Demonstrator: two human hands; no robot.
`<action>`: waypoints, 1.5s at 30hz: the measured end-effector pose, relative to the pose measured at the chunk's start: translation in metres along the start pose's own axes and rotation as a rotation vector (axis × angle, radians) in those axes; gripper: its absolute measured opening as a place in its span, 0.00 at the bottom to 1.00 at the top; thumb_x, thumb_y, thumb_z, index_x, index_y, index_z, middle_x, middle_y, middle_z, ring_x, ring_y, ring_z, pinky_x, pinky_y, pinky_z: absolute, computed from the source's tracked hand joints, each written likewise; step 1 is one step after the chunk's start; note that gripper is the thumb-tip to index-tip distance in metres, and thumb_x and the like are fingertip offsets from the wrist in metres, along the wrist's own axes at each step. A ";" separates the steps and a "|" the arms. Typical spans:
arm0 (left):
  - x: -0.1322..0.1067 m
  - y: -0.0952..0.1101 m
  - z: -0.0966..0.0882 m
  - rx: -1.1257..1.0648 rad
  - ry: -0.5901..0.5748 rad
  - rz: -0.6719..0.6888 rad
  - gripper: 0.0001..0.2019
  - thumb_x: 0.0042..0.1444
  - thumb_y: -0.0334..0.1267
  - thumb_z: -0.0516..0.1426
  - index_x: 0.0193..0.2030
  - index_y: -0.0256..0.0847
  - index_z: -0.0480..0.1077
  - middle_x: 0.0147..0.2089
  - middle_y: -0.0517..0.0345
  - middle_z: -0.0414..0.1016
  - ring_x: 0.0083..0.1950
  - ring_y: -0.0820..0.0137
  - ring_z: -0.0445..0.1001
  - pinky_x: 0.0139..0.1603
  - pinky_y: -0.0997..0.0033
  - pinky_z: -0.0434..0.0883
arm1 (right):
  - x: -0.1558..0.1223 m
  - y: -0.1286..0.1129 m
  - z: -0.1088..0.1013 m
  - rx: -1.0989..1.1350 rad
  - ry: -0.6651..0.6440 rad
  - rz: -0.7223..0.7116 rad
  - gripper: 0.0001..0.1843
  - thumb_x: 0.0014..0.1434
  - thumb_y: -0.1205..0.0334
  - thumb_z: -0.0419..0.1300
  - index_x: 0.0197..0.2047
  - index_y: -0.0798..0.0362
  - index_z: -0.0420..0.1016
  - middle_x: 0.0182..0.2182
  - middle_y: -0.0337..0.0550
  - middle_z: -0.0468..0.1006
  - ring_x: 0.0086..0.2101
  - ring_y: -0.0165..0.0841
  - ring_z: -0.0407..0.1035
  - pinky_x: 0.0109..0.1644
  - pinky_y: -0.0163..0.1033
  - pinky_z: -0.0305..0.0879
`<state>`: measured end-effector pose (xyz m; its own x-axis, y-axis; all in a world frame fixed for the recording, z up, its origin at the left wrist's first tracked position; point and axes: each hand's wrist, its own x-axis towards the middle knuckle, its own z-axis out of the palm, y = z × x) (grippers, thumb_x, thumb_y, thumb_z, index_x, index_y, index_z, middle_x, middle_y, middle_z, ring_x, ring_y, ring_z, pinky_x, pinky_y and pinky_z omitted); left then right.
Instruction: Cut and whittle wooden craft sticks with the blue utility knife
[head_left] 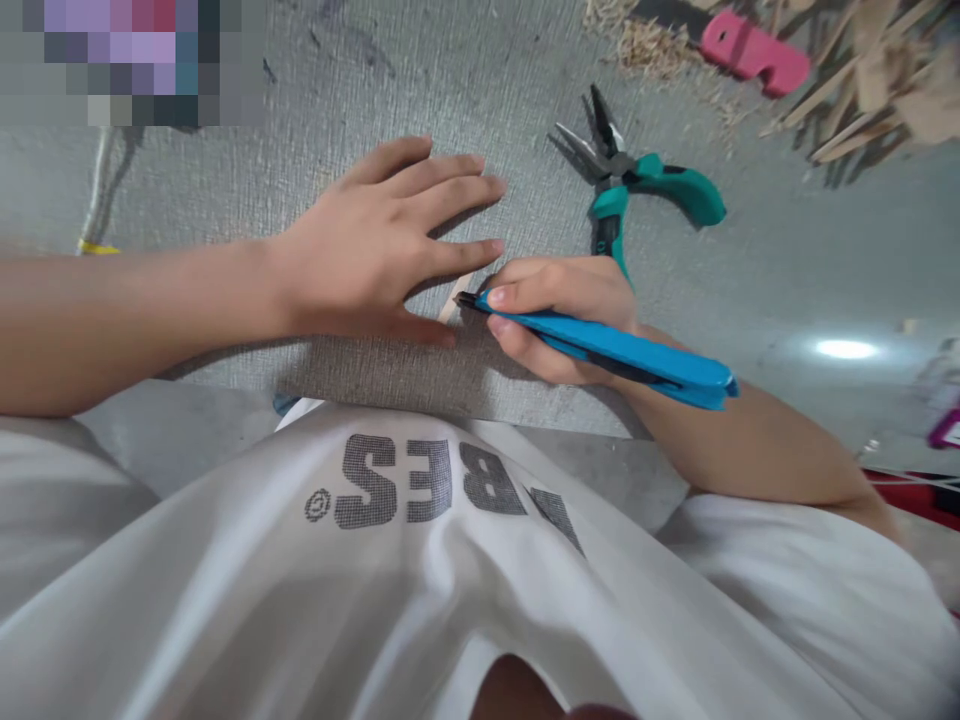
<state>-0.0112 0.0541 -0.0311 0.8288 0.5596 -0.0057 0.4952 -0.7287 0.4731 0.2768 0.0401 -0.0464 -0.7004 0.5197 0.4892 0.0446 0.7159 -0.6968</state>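
Note:
My left hand (pixel 375 250) lies flat on the grey mat (pixel 360 370), fingers stretched out, pressing on a thin pale wooden stick (pixel 452 303) of which only a short end shows under the fingers. My right hand (pixel 559 310) is closed around a blue utility knife (pixel 622 352), its tip set right at the stick's visible end beside my left fingertips. Both hands meet near the middle of the mat.
Teal-handled pliers (pixel 637 185) lie open on the table just beyond my right hand. A pink tool (pixel 754 50) sits among wood sticks and shavings (pixel 862 80) at the far right. My white shirt (pixel 450 580) fills the foreground.

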 end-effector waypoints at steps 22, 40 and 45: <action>-0.003 -0.003 0.005 0.086 0.044 -0.006 0.37 0.74 0.63 0.66 0.84 0.53 0.71 0.93 0.45 0.60 0.92 0.40 0.61 0.93 0.25 0.56 | 0.000 -0.003 0.006 0.037 0.049 0.083 0.08 0.76 0.65 0.67 0.53 0.41 0.78 0.39 0.33 0.88 0.34 0.31 0.83 0.42 0.36 0.79; -0.004 -0.004 0.005 0.047 0.013 -0.023 0.37 0.78 0.67 0.59 0.85 0.53 0.69 0.93 0.49 0.59 0.93 0.37 0.59 0.93 0.24 0.51 | -0.002 -0.004 0.004 0.037 0.035 0.080 0.02 0.80 0.62 0.65 0.53 0.45 0.79 0.41 0.34 0.86 0.36 0.27 0.81 0.44 0.32 0.77; -0.003 -0.004 0.005 0.045 0.024 -0.014 0.36 0.79 0.67 0.59 0.84 0.51 0.71 0.94 0.47 0.58 0.92 0.39 0.59 0.93 0.26 0.50 | -0.001 -0.006 0.000 0.075 -0.049 0.146 0.02 0.80 0.60 0.65 0.51 0.41 0.78 0.37 0.34 0.83 0.34 0.31 0.78 0.42 0.36 0.77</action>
<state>-0.0147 0.0532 -0.0371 0.8157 0.5784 0.0093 0.5182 -0.7376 0.4329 0.2770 0.0348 -0.0426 -0.7246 0.5907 0.3549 0.0961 0.5966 -0.7968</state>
